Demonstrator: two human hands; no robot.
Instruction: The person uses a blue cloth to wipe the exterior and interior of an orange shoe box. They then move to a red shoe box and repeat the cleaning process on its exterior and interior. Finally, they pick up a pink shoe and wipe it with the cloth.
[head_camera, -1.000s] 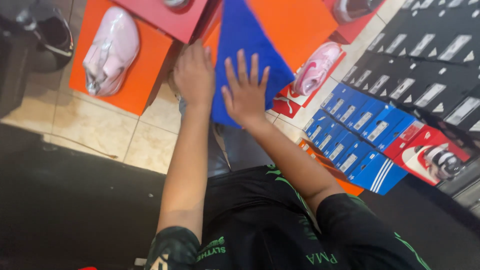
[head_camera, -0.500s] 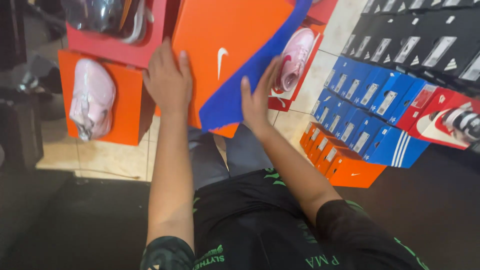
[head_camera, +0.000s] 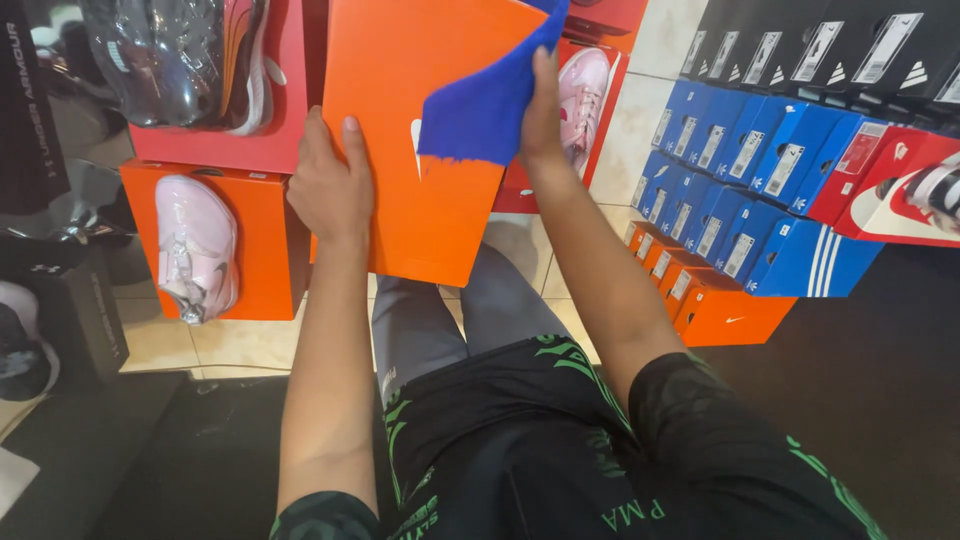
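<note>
Two hands work an orange box (head_camera: 420, 200): the left hand (head_camera: 330, 185) grips its left edge, fingers curled, while the right hand (head_camera: 542, 115) presses a blue cloth (head_camera: 490, 100) against its top right.

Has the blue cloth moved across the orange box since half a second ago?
Yes. The blue cloth now sits at the top right corner of the orange shoebox lid; earlier it lay lower, along the lid's right edge.

Tight squeeze around the orange box lid (head_camera: 420, 150)

You've got open floor tiles (head_camera: 240, 345) just below it; left of it a pink shoe (head_camera: 195, 245) on a box blocks you, right of it stacked blue boxes (head_camera: 740, 180).
</note>
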